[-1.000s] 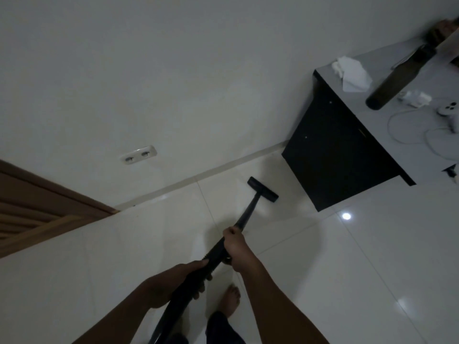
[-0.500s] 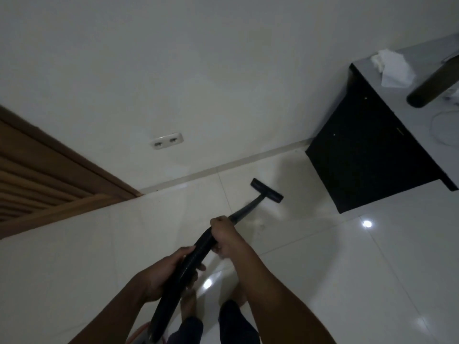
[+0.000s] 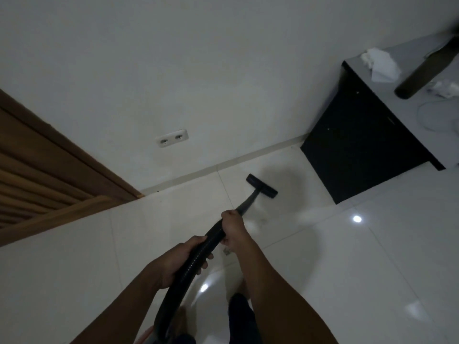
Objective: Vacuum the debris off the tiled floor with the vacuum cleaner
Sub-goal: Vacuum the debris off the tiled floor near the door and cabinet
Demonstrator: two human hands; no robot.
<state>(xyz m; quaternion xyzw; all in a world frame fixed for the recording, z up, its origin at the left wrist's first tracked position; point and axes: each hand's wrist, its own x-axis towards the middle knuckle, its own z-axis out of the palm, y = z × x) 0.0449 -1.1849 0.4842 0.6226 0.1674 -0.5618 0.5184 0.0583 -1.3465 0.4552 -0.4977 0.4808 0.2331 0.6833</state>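
A black vacuum hose [image 3: 198, 254] runs up from the bottom of the view to a flat black nozzle head [image 3: 261, 186] resting on the glossy white tiled floor [image 3: 360, 269] near the skirting. My right hand [image 3: 233, 228] grips the hose further forward, where it meets the wand. My left hand [image 3: 181, 261] is wrapped around the ribbed hose behind it. A small grey speck of debris [image 3: 226, 252] lies on the tile just beside my right wrist.
A black cabinet [image 3: 360, 145] with a grey top stands at the right, carrying a white cloth [image 3: 380, 64], a dark bottle [image 3: 422, 75] and white cables. A wooden door frame [image 3: 49, 165] fills the left. A double wall socket [image 3: 172, 138] sits above the skirting.
The view has shifted so the cabinet sits further right and the door shows more. The nozzle stays on the tile by the skirting. Both hands keep their grip on the hose.
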